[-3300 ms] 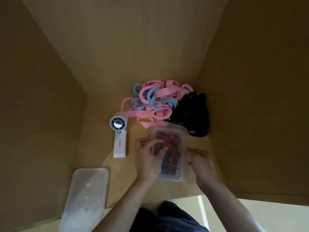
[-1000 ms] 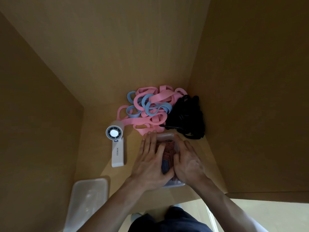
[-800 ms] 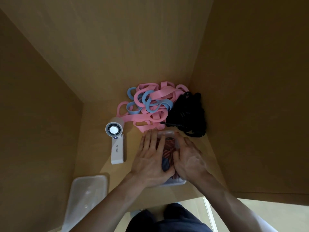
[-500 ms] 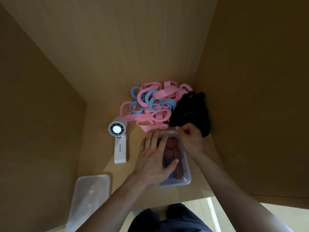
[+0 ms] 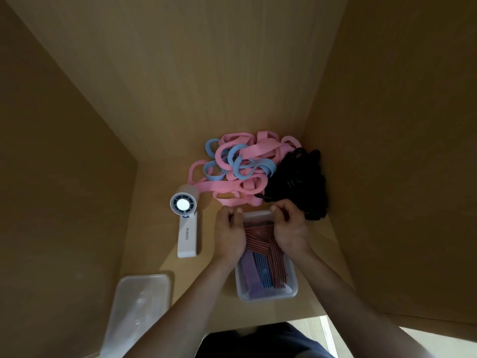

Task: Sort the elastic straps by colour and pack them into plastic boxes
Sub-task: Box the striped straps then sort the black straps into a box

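A clear plastic box (image 5: pixel 265 295) sits on the wooden surface, filled with red-striped and blue-striped elastic straps (image 5: pixel 260 244). My left hand (image 5: pixel 228 235) curls its fingers over the box's far left corner. My right hand (image 5: pixel 290 228) grips the far right corner of the rim. Both palms cover the far part of the straps. Behind the box lies a tangled pile of pink straps (image 5: pixel 247 151) and light blue straps (image 5: pixel 238 161). A heap of black straps (image 5: pixel 299 177) fills the right back corner.
A white handheld fan (image 5: pixel 186 226) lies left of the box. A clear plastic lid or second box (image 5: pixel 140 313) rests at the near left edge. Wooden walls close in on the left, back and right.
Both hands lay flat on the straps in the box; they have slid to its far end and now curl over the far corners of the rim.
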The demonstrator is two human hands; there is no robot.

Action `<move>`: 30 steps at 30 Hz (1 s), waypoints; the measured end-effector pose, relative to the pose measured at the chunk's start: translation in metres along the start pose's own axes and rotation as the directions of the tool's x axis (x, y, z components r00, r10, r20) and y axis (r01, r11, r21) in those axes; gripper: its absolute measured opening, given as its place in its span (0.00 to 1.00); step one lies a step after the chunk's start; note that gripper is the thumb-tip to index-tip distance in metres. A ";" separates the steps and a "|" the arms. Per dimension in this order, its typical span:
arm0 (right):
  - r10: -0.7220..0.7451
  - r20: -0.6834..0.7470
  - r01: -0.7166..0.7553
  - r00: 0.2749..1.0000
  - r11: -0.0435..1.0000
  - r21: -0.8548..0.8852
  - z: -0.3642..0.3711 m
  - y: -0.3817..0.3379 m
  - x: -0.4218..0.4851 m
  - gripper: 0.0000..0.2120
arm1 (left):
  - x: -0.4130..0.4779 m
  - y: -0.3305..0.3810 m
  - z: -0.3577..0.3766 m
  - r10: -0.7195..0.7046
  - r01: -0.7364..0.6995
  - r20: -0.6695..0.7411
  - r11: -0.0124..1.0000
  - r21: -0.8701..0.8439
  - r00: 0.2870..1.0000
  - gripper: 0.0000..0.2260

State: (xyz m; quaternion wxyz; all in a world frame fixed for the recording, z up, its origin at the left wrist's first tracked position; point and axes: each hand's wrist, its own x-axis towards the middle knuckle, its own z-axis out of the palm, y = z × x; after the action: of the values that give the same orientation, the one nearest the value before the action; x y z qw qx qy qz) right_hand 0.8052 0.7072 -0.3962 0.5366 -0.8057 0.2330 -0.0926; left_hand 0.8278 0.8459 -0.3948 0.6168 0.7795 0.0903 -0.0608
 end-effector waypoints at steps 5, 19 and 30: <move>0.043 -0.014 -0.043 0.999 0.998 0.034 0.001 -0.002 0.000 0.06 | 0.002 0.004 0.001 -0.007 0.008 0.009 0.993 -0.115 1.000 0.13; 0.102 0.069 -0.109 0.992 0.989 0.103 0.005 -0.005 0.008 0.12 | -0.080 0.013 -0.073 0.333 -0.472 0.394 0.814 0.338 0.857 0.35; 0.208 0.052 -0.214 0.977 0.947 0.241 0.003 -0.009 -0.002 0.10 | -0.092 -0.008 -0.071 0.409 -0.720 0.599 0.487 0.495 0.688 0.21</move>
State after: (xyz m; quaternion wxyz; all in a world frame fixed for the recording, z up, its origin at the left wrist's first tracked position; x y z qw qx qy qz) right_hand 0.8072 0.7129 -0.3892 0.6416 -0.7050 0.2976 -0.0524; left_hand 0.7354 0.9109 -0.3671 0.2607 0.9040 -0.3368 -0.0372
